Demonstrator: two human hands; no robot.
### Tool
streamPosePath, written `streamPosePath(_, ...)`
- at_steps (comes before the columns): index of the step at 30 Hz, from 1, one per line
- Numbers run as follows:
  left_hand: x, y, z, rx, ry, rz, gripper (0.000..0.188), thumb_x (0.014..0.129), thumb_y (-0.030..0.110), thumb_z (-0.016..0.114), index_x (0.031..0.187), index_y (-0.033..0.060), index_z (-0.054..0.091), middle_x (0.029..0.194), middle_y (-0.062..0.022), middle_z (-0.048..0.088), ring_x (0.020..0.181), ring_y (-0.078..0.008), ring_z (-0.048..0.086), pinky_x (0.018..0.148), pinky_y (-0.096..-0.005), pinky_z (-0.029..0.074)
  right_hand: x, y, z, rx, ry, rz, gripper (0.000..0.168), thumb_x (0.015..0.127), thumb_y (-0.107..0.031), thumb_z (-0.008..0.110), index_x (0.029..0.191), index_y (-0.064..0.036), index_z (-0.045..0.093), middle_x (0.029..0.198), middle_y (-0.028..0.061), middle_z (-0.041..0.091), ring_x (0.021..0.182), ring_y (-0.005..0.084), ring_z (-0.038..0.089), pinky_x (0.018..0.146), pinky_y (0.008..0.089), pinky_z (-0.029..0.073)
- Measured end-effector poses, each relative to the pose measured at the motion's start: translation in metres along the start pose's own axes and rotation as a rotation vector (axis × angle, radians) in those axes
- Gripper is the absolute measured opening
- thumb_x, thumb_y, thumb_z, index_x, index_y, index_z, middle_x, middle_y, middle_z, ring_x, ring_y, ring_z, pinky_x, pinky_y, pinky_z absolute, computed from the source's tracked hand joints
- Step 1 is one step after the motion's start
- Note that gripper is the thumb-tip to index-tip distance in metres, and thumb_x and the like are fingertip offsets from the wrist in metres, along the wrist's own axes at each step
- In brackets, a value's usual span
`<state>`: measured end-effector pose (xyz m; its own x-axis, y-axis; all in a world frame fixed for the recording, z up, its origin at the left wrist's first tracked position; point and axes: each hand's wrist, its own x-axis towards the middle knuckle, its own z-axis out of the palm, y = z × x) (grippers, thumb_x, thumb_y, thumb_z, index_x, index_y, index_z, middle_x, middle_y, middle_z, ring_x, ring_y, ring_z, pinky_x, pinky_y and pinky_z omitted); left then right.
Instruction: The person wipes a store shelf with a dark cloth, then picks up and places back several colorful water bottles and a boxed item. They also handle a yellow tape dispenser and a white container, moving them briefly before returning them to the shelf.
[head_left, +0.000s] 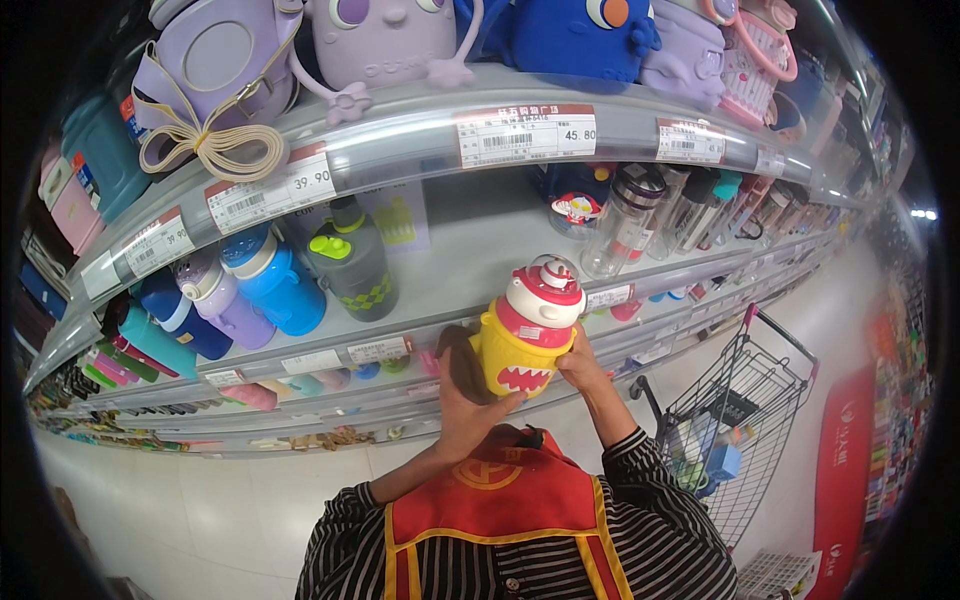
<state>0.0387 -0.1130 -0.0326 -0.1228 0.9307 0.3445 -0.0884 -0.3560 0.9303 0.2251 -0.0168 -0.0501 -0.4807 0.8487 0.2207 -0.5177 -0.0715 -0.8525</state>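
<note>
A yellow children's water bottle (504, 352) with a red-and-white lid and a toothy mouth on its front is held between my two hands. My left hand (469, 409) grips its left side, thumb across the lower front. On the bottle's right side rests my right hand (581, 364), its fingers partly hidden behind. The bottle is tilted slightly in front of the shelf edge. Beyond it, a grey shelf (457, 255) carries a dark grey bottle with a lime spout (352, 270) on the left and clear tumblers (622, 221) on the right.
An upper shelf edge (405, 154) with price tags carries lilac and blue character bottles (585, 45). Left of the grey bottle stand blue (277, 281) and purple bottles (225, 304). A wire shopping cart (750, 420) holding goods stands to my right, with a white basket (780, 574) nearby.
</note>
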Motion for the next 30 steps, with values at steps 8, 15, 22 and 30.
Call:
streamPosePath(8, 0.0, 0.002, 0.001, -0.041, -0.007, 0.009, 0.097, 0.069, 0.004, 0.083, 0.142, 0.0008, 0.018, 0.132, -0.0131, 0.043, 0.121, -0.0213, 0.047, 0.101, -0.0344, 0.043, 0.001, 0.001, -0.002, -0.033, -0.037, 0.007, 0.093, 0.063, -0.026, 0.085, 0.138, -0.001, 0.037, 0.133, 0.0084, 0.052, 0.123, 0.0186, 0.049, 0.105, 0.0335, 0.038)
streamPosePath(15, -0.001, 0.0, 0.0, 0.006, -0.007, 0.008, 0.097, 0.07, 0.005, 0.083, 0.142, -0.0001, 0.018, 0.132, -0.0144, 0.042, 0.122, -0.022, 0.047, 0.101, -0.0349, 0.043, 0.0, 0.002, -0.004, -0.047, -0.032, 0.005, 0.095, 0.062, -0.027, 0.087, 0.138, 0.0, 0.037, 0.131, 0.0085, 0.053, 0.122, 0.0187, 0.051, 0.104, 0.0332, 0.04)
streamPosePath(22, -0.004, -0.005, -0.001, 0.055, -0.012, 0.033, 0.099, 0.07, 0.004, 0.083, 0.143, 0.0005, 0.015, 0.135, -0.0149, 0.04, 0.122, -0.0225, 0.047, 0.101, -0.0354, 0.044, 0.001, 0.002, -0.004, -0.055, -0.042, 0.006, 0.096, 0.061, -0.03, 0.087, 0.138, -0.001, 0.037, 0.132, 0.0084, 0.053, 0.122, 0.0188, 0.05, 0.105, 0.0337, 0.039)
streamPosePath(30, -0.006, -0.002, -0.005, -0.011, -0.047, 0.009, 0.099, 0.07, 0.003, 0.082, 0.144, 0.0001, 0.015, 0.137, -0.0137, 0.038, 0.124, -0.0235, 0.045, 0.102, -0.0367, 0.041, -0.004, 0.006, 0.001, 0.149, 0.042, -0.035, 0.094, 0.069, -0.045, 0.081, 0.139, -0.001, 0.036, 0.132, 0.0107, 0.053, 0.123, 0.0224, 0.051, 0.104, 0.0377, 0.042)
